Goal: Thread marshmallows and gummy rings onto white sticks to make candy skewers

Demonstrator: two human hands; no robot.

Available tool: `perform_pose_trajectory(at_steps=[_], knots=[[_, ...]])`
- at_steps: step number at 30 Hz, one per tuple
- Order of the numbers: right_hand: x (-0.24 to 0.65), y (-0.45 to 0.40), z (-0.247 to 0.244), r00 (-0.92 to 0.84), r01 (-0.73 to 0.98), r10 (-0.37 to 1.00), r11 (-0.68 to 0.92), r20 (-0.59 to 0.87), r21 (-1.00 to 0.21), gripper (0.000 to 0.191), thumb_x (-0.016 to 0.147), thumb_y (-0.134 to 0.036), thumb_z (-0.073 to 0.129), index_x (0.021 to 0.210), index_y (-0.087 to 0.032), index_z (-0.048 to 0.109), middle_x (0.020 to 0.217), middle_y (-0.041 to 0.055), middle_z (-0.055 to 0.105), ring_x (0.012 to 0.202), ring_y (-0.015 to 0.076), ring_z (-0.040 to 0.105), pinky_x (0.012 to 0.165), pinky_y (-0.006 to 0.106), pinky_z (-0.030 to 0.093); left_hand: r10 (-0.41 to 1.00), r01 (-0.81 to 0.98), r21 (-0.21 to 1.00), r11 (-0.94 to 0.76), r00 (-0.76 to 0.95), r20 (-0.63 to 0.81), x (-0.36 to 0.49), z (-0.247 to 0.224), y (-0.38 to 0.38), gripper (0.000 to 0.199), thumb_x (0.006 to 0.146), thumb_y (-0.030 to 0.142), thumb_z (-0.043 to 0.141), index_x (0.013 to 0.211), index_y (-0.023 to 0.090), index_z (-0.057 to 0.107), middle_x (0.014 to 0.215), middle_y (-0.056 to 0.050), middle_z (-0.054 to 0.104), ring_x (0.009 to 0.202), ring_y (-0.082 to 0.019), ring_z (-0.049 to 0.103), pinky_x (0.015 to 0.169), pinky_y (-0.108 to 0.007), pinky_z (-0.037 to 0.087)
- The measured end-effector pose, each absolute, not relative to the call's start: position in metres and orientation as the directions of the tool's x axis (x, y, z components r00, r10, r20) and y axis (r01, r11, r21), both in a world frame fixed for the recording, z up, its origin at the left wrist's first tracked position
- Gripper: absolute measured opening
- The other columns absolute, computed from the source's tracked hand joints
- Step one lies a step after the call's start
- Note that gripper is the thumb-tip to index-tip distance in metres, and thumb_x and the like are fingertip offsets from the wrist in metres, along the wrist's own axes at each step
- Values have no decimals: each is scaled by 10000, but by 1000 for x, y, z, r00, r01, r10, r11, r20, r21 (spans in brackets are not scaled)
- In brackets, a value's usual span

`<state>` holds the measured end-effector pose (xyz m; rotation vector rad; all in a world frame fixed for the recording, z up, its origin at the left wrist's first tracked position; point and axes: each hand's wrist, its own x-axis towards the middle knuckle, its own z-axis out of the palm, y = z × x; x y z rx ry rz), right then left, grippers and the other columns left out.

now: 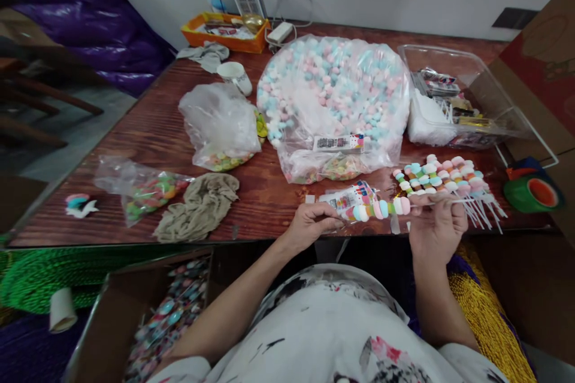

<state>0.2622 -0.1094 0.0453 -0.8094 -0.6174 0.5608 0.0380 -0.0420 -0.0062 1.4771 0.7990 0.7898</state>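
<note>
A marshmallow skewer, with pink, white, blue, green and orange pieces threaded on it, lies level between my hands at the table's front edge. My right hand is closed around its white stick. At the other end, my left hand pinches the tip between thumb and fingers; whether clear film is also in that pinch is hard to see. Just behind lies a printed clear wrapper. A pile of finished marshmallow skewers rests beyond my right hand, sticks pointing toward the front right.
A big bag of marshmallows fills the table's middle. Candy bags and a crumpled cloth lie left, near a mug. At right are a clear bin and green tape. Below left stands a carton of wrapped skewers.
</note>
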Motion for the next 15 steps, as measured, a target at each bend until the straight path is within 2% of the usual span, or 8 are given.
perform_pose_trajectory(at_steps=[5, 9, 12, 15], knots=[[268, -113, 46, 619, 18, 613, 614, 491, -789, 101, 889, -268, 638, 830, -207, 693, 690, 1, 679, 594, 144, 623, 564, 304, 512, 854, 7, 996, -88, 516, 72, 35, -7, -40, 177, 778, 290, 741, 724, 122, 730, 656, -29, 679, 596, -105, 583, 585, -206, 456], [271, -118, 48, 530, 132, 630, 600, 568, -789, 131, 894, -280, 615, 829, -200, 695, 711, 30, 699, 561, 160, 608, 528, 323, 494, 824, 1, 982, -189, 545, 158, 35, -8, -39, 220, 818, 327, 708, 747, 118, 718, 651, -32, 676, 586, -110, 587, 573, -210, 462], [271, -117, 50, 503, 147, 642, 596, 578, -790, 140, 891, -299, 615, 826, -202, 692, 721, 37, 701, 581, 173, 625, 510, 319, 488, 755, 34, 936, -350, 602, 261, 36, -8, -39, 206, 857, 306, 670, 760, 129, 711, 692, -46, 691, 633, -124, 617, 613, -219, 480], [269, -113, 50, 495, 62, 690, 578, 528, -814, 136, 907, -303, 597, 840, -218, 678, 691, 17, 682, 591, 170, 635, 526, 321, 512, 647, 67, 856, -513, 686, 334, 37, -7, -39, 186, 904, 242, 601, 775, 149, 698, 720, -51, 699, 689, -136, 636, 683, -240, 488]])
